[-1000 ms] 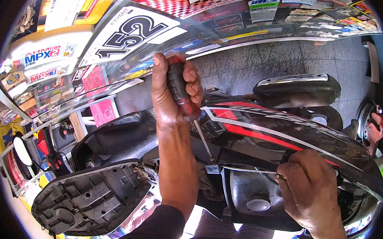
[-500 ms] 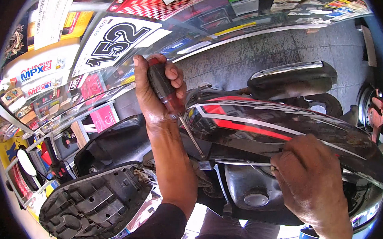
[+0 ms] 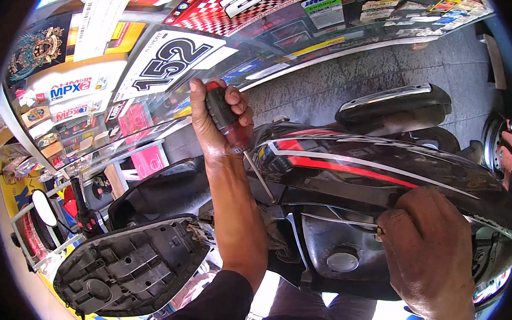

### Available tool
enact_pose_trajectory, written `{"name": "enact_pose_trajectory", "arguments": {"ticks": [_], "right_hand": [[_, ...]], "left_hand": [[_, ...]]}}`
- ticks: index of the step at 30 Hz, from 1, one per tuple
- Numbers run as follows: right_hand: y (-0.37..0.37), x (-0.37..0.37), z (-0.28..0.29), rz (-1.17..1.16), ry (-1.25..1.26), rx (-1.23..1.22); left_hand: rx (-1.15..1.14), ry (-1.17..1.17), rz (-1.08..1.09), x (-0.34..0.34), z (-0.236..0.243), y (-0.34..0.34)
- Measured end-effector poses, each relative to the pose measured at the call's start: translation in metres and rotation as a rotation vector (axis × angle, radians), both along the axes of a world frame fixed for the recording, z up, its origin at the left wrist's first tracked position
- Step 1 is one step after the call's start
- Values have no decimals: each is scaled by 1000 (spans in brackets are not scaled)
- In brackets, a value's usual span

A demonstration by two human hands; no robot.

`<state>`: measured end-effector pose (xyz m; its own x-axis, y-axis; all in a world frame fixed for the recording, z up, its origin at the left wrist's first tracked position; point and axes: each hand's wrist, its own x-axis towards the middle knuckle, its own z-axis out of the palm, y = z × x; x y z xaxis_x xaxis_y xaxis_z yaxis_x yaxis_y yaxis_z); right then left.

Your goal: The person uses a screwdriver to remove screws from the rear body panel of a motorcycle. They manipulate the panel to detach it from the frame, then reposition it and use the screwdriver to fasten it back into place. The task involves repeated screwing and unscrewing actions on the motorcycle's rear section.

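My left hand (image 3: 220,120) is wrapped round the thick red-and-black handle of a screwdriver (image 3: 226,115). Its metal shaft slants down to the right, the tip at the lower front edge of a dark motorcycle side panel (image 3: 377,160) with red and white stripes. Farther right, my right hand (image 3: 428,250) is closed, back upward, at the panel's lower edge. A thin silvery strip or rod (image 3: 345,221) runs to its fingertips, beside a small gold-coloured piece; what the fingers grip is hidden. Under the panel lies a dark housing with a round cap (image 3: 342,262).
The motorcycle seat (image 3: 128,269) is tipped up, underside showing, at the lower left. Beyond the panel is the silver-edged exhaust cover (image 3: 395,106) over grey floor tiles (image 3: 353,72). A glass display case with stickers (image 3: 174,63) stands along the far left. A wheel (image 3: 494,143) is at the right.
My right hand has shifted slightly right and down along the panel's edge. My left hand keeps its hold on the screwdriver, its tip still at the panel edge. The view has moved a little.
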<state>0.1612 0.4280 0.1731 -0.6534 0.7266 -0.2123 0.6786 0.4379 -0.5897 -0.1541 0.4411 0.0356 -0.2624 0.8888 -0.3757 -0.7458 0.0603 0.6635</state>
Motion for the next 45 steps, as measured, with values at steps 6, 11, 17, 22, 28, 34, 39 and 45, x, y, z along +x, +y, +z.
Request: {"name": "enact_pose_trajectory", "arguments": {"ticks": [6,11,17,22,28,34,39,45], "right_hand": [[1,13,2,-2,-8,11],[11,9,-1,50,3,3],[-10,-25,51,116,-82,47],[-23,-12,37,256,-184,-94],[-55,-13,13,354,-21,-89],[-216,-57,86,630,196,349],[-267,-64,-11,581,24,344],[-318,-86,-29,562,259,475]], "left_hand": [[-5,-145,-64,14,-12,4],[4,-226,-94,-5,0,15],[-30,280,360,-59,132,-33],[-238,436,273,2,189,-207],[-459,568,536,144,186,-395],[-706,232,781,243,76,-494],[-753,114,900,266,94,-577],[-749,-121,991,295,135,-667]]}}
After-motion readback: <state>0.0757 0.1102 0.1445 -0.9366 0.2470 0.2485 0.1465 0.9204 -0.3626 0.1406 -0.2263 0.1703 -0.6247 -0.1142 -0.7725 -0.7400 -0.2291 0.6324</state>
